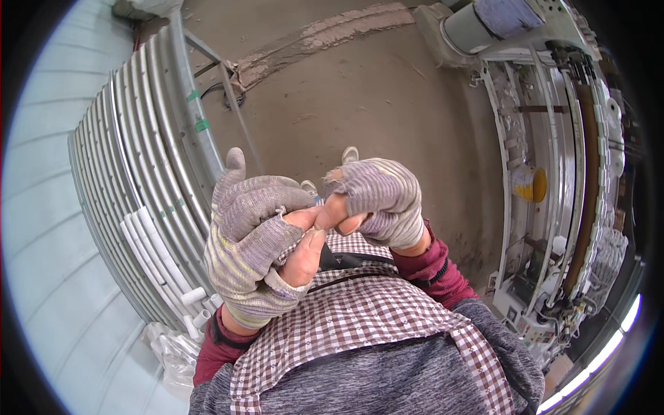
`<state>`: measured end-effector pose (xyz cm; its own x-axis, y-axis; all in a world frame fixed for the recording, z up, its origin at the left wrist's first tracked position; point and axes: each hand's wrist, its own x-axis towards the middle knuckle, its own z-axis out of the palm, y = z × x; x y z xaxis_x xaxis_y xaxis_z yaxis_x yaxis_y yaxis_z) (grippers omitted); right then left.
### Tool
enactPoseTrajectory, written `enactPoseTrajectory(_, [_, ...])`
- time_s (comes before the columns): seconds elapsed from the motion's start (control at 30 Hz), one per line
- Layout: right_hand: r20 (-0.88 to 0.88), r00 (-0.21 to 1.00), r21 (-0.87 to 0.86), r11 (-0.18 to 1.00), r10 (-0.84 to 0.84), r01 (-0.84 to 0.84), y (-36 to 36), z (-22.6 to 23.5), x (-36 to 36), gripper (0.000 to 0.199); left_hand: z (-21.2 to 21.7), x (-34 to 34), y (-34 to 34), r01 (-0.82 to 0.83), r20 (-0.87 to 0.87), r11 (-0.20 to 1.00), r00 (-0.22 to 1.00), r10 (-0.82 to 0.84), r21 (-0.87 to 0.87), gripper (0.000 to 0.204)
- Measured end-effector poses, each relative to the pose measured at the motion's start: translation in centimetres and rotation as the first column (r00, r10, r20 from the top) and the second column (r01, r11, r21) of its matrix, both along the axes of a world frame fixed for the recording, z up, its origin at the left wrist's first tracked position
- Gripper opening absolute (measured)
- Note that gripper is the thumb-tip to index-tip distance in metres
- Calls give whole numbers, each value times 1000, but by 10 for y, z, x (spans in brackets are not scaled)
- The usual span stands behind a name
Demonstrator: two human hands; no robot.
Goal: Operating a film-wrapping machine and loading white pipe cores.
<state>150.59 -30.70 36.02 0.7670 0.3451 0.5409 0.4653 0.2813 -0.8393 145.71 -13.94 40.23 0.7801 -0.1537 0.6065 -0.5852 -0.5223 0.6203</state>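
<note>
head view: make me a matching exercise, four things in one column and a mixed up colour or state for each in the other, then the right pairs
Things
1. left hand
2. checked garment
3. row of tubes at the picture's left
4. round container at the picture's right

Colours and states
A. mostly yellow
B. brown and white
C. gloved, with some bare skin showing
D. plain white

Right pairs
1-C, 2-B, 3-D, 4-A
</note>
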Motion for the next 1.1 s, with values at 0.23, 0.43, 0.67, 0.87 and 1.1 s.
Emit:
enactPoseTrajectory(0.23, [205,979,-132,991,11,17,20,-22,4,20,-18,3,25,-33,43,994,999,29,100,12])
enactPoseTrajectory(0.43, [269,963,-241,970,24,43,7,-23,-1,25,-22,-2,15,-36,63,992,998,28,123,13])
enactPoseTrajectory(0.67, [278,961,-238,969,-1,70,-6,-21,-2,28,-27,6,6,-1,50,992,999,-5,130,15])
enactPoseTrajectory(0.87, [424,899,-15,991,-114,133,-3,-32,12,31,-41,20,6,62,55,993,996,-67,100,17])
enactPoseTrajectory(1.1, [371,928,-177,979,-26,99,16,-57,7,33,-62,18,32,109,53,992,992,-112,69,18])
